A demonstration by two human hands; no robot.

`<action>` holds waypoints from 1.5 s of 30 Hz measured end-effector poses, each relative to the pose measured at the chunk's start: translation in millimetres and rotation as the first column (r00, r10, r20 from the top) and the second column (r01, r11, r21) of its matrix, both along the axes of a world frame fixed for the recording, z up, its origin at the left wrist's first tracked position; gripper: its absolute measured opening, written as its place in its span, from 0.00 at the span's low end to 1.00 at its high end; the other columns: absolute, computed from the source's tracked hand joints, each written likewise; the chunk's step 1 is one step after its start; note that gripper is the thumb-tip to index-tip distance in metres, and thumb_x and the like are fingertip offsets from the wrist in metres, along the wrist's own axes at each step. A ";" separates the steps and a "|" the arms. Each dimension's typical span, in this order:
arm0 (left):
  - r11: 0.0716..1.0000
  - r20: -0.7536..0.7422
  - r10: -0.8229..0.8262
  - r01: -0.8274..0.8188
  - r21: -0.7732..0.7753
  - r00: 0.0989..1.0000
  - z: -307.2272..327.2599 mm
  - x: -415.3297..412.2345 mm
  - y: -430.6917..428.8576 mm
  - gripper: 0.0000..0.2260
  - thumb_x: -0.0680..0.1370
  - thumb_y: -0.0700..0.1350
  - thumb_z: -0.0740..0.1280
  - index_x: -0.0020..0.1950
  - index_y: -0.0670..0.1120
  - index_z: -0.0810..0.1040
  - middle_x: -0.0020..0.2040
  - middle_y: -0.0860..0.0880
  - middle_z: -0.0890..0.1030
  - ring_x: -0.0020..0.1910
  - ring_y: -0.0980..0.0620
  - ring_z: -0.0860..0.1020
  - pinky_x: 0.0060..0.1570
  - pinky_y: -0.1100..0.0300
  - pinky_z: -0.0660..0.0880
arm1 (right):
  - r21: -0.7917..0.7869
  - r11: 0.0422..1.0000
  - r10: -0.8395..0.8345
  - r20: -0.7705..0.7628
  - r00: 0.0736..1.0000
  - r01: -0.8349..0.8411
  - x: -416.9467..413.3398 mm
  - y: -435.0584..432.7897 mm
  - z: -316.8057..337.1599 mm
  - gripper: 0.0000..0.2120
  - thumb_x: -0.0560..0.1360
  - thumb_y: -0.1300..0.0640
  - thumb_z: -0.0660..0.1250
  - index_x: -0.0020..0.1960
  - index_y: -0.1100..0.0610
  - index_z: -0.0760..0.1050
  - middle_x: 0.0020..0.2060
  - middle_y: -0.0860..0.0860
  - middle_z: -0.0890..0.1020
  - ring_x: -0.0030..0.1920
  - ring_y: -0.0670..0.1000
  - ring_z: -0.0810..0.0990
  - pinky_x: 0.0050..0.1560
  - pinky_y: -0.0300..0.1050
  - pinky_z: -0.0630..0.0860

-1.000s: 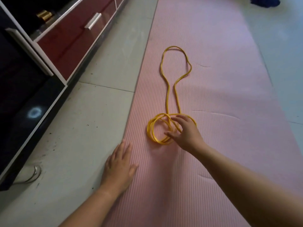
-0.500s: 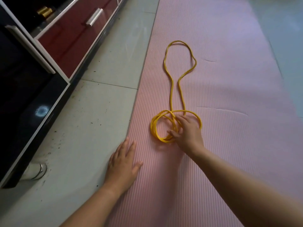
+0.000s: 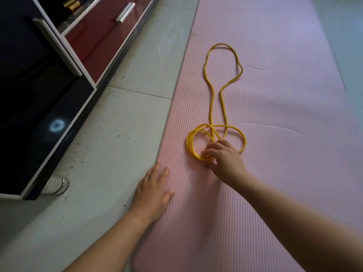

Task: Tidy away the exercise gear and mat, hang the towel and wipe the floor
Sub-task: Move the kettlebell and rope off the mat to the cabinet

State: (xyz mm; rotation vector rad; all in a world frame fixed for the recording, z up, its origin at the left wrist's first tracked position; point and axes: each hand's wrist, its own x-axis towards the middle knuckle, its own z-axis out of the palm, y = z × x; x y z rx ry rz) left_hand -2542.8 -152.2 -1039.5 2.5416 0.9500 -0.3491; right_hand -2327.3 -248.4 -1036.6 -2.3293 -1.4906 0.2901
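A yellow resistance band [image 3: 212, 99] lies on the pink ribbed exercise mat [image 3: 275, 173]. Its far part stretches out as a long loop, and its near part is wound into a small coil. My right hand [image 3: 223, 157] rests on the near edge of that coil, fingers curled over the strands and pinching them against the mat. My left hand [image 3: 152, 190] lies flat and spread on the mat's left edge, partly on the floor, holding nothing.
A low cabinet [image 3: 49, 79] with dark glass and a red drawer runs along the left, standing on a round metal foot [image 3: 59, 185]. A strip of grey tiled floor [image 3: 110, 144], speckled with dirt, separates it from the mat.
My right hand has shifted from the middle of the coil to its near edge and curled over the strands. The view has drifted slightly. My left hand stays put.
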 end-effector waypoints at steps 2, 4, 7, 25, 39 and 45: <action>1.000 0.001 0.009 -0.009 -0.012 1.000 2.2 -1.3 -3.3 0.30 0.80 0.57 0.54 0.77 0.51 0.44 0.77 0.49 0.38 0.76 0.50 0.43 0.73 0.57 0.48 | 0.013 1.000 -0.003 0.003 1.000 0.003 -1.4 1.0 1.6 0.08 0.66 0.55 0.75 0.45 0.52 0.83 0.46 0.50 0.82 0.53 0.58 0.76 0.46 0.56 0.76; 1.000 0.011 0.019 -0.018 -0.024 1.000 4.9 -3.2 -6.1 0.29 0.80 0.57 0.54 0.77 0.51 0.45 0.77 0.50 0.39 0.76 0.51 0.43 0.73 0.57 0.48 | 0.028 1.000 0.013 0.038 0.999 -0.014 -1.5 -0.2 1.7 0.06 0.66 0.59 0.74 0.42 0.53 0.83 0.43 0.50 0.83 0.50 0.59 0.78 0.42 0.54 0.77; 0.998 0.031 0.032 -0.030 -0.051 0.999 13.1 -8.1 -10.7 0.29 0.80 0.56 0.54 0.77 0.50 0.45 0.78 0.50 0.43 0.76 0.51 0.45 0.73 0.58 0.48 | 0.053 0.997 0.045 0.076 0.996 -0.049 -1.1 -3.1 4.4 0.05 0.65 0.60 0.74 0.40 0.54 0.82 0.41 0.50 0.83 0.47 0.59 0.79 0.43 0.55 0.77; 0.975 0.260 0.219 -0.203 -0.086 0.940 167.7 -92.1 -0.4 0.26 0.79 0.51 0.59 0.75 0.51 0.55 0.75 0.54 0.59 0.73 0.58 0.57 0.66 0.70 0.50 | 0.231 0.956 0.206 -0.093 0.974 -0.180 -69.2 43.5 133.2 0.09 0.72 0.54 0.70 0.49 0.56 0.82 0.42 0.53 0.84 0.43 0.55 0.81 0.42 0.46 0.74; 0.957 0.366 0.287 -0.284 -0.061 0.885 229.8 -285.0 -24.9 0.25 0.79 0.53 0.59 0.74 0.56 0.56 0.74 0.57 0.60 0.71 0.60 0.59 0.64 0.71 0.55 | 0.155 0.885 0.459 -0.146 0.876 -0.438 -240.9 33.8 267.1 0.07 0.73 0.54 0.70 0.51 0.50 0.82 0.41 0.42 0.82 0.42 0.42 0.80 0.48 0.41 0.79; 0.872 0.436 0.472 -0.478 -0.104 0.766 270.3 -368.5 -20.5 0.25 0.79 0.53 0.59 0.74 0.56 0.57 0.73 0.56 0.61 0.71 0.58 0.62 0.64 0.68 0.57 | 0.190 0.794 0.604 -0.134 0.786 -0.578 -332.5 63.4 341.5 0.07 0.73 0.54 0.70 0.50 0.45 0.82 0.40 0.42 0.83 0.40 0.42 0.81 0.45 0.38 0.78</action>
